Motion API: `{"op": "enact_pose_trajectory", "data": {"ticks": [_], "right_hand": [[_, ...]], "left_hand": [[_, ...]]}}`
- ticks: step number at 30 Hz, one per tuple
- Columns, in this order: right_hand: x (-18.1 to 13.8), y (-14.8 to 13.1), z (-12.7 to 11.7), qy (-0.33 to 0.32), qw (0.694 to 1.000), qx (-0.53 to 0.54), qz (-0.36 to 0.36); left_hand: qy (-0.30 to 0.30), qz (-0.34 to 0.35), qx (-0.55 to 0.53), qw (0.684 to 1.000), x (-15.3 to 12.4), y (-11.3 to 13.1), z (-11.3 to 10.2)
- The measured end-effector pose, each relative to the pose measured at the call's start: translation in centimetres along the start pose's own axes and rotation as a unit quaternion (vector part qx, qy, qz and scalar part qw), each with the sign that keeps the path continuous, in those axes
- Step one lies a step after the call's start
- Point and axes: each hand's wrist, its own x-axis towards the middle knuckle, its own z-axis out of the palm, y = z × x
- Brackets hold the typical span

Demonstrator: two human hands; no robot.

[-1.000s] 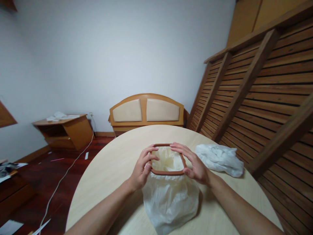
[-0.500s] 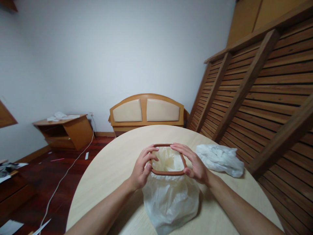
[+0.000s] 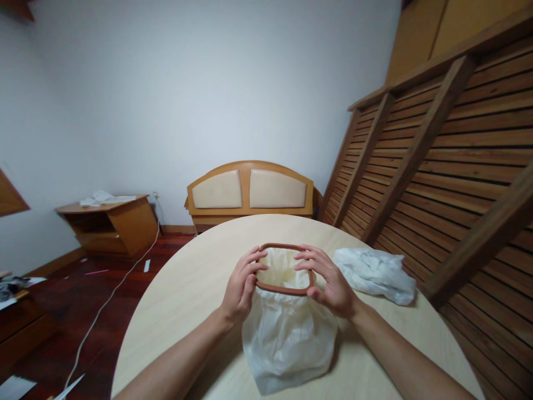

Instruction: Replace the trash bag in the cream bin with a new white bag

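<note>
A brown rounded-rectangular rim [image 3: 283, 290], like that of a small trash bin, sits over a thin white plastic bag [image 3: 289, 339]. The bag lines the inside of the opening and hangs down over the front; whatever body is underneath is hidden. My left hand [image 3: 242, 283] grips the rim's left side, fingers over the top and thumb at the outer edge. On the opposite side, my right hand [image 3: 328, 278] holds the rim, its fingertips reaching over the opening and its thumb at the front right corner.
A crumpled white plastic bag [image 3: 375, 275] lies at the right of the round pale table [image 3: 187, 294]. Wooden slatted panels [image 3: 416, 183] lean close by on the right. Behind stands a padded headboard [image 3: 250, 189]. A cable [image 3: 108, 303] crosses the floor at left.
The rim has shifted slightly left and tilted, its right side now lower. My right hand's fingers have moved from the back edge to the right side. The bag moved slightly with the rim.
</note>
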Motion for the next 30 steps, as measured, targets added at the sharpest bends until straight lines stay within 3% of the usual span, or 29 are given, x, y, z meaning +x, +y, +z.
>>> {"op": "enact_pose_trajectory", "data": {"ticks": [3, 8, 16, 24, 30], "right_hand": [[0.0, -0.1, 0.5, 0.018, 0.999, -0.05, 0.001], [-0.2, -0.2, 1.3, 0.01, 0.993, -0.12, -0.006], [-0.1, -1.0, 1.7, -0.019, 0.98, -0.199, -0.012], [-0.4, -1.1, 1.7, -0.057, 0.972, -0.21, -0.086], [-0.4, -1.0, 2.1, -0.073, 0.954, -0.29, -0.025]], "left_hand": [[0.005, 0.044, 0.045, 0.998, -0.2, -0.1, 0.0], [-0.049, 0.049, 0.109, 0.992, -0.3, 0.0, 0.4], [-0.083, -0.015, 0.16, 0.984, 0.1, 0.2, 0.8], [-0.064, -0.065, 0.226, 0.97, 0.0, -0.7, 0.8], [-0.039, -0.071, 0.247, 0.966, -0.4, -1.3, 1.2]]}}
